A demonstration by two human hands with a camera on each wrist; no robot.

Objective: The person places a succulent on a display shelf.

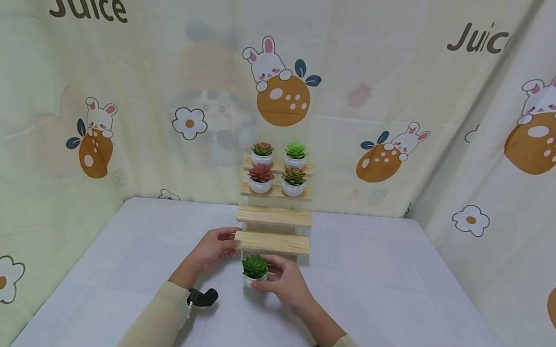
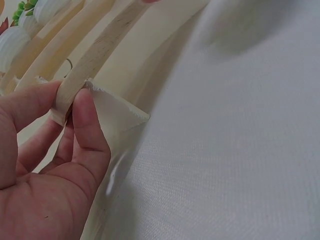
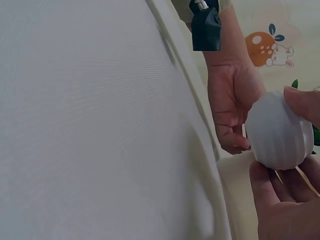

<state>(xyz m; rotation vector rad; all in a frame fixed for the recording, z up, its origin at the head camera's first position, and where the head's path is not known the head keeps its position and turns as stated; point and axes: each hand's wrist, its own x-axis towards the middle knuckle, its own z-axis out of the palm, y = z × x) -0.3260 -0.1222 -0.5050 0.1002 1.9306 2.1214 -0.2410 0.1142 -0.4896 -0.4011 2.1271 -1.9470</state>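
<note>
My left hand point(image 1: 215, 249) pinches the left end of the lowest step of a wooden tiered shelf point(image 1: 272, 242). In the left wrist view the thumb and fingers of the left hand point(image 2: 55, 165) grip the end of that wooden slat point(image 2: 95, 55). My right hand point(image 1: 288, 282) holds a green potted succulent point(image 1: 255, 266) in front of the lowest step. The right wrist view shows its ribbed white pot point(image 3: 280, 131) between the thumb and fingers of the right hand point(image 3: 290, 205); most of the plant is hidden there.
Two succulents, a reddish-green one point(image 1: 262, 149) and a bright green one point(image 1: 296, 151), stand on the top step. A red one point(image 1: 260, 179) and a dark green one point(image 1: 293, 182) occupy the step below. The shelf stands on a white-covered table point(image 1: 370, 291) before a patterned curtain point(image 1: 339, 52).
</note>
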